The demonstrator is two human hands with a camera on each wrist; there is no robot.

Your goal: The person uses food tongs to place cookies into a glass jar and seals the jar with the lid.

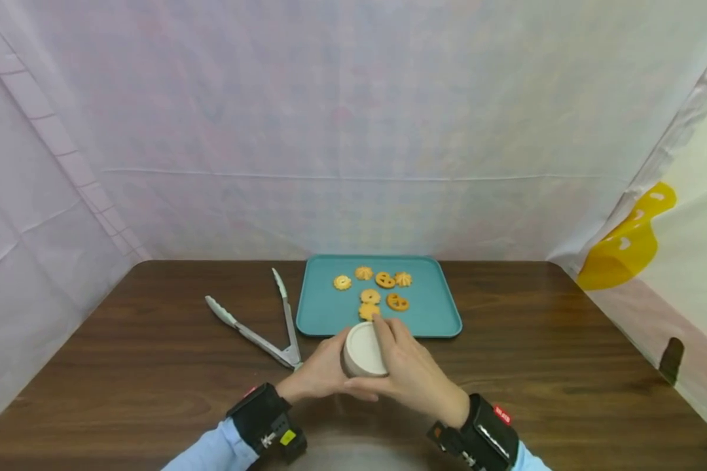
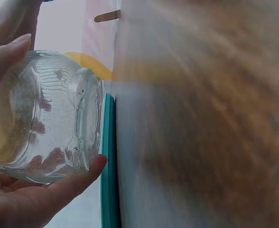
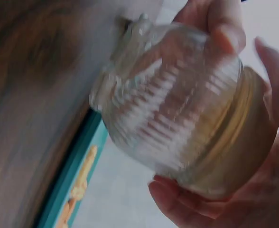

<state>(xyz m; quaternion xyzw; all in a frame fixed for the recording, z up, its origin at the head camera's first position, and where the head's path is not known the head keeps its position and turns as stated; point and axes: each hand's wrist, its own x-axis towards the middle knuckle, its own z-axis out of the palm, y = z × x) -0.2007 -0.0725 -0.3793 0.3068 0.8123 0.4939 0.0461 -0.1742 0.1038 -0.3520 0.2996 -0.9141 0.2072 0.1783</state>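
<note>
A clear glass jar (image 2: 54,114) with ribbed sides and a pale round lid (image 1: 365,350) is held above the table by both hands. My left hand (image 1: 323,369) grips the jar's glass body, its thumb and fingers on either side. My right hand (image 1: 411,366) has its fingers curled round the lid (image 3: 246,147), which sits on the jar. Through the glass (image 3: 163,104) no contents stand out. Just beyond the hands lies a teal tray (image 1: 438,317) with several cookies (image 1: 370,296) and pretzel-shaped biscuits (image 1: 397,302).
Left of the tray, metal tongs (image 1: 265,343) with pale tips lie spread on the dark wooden table (image 1: 153,353). Pale cloth (image 1: 353,118) hangs behind the table and along its sides. A yellow shape (image 1: 624,252) shows on the right cloth.
</note>
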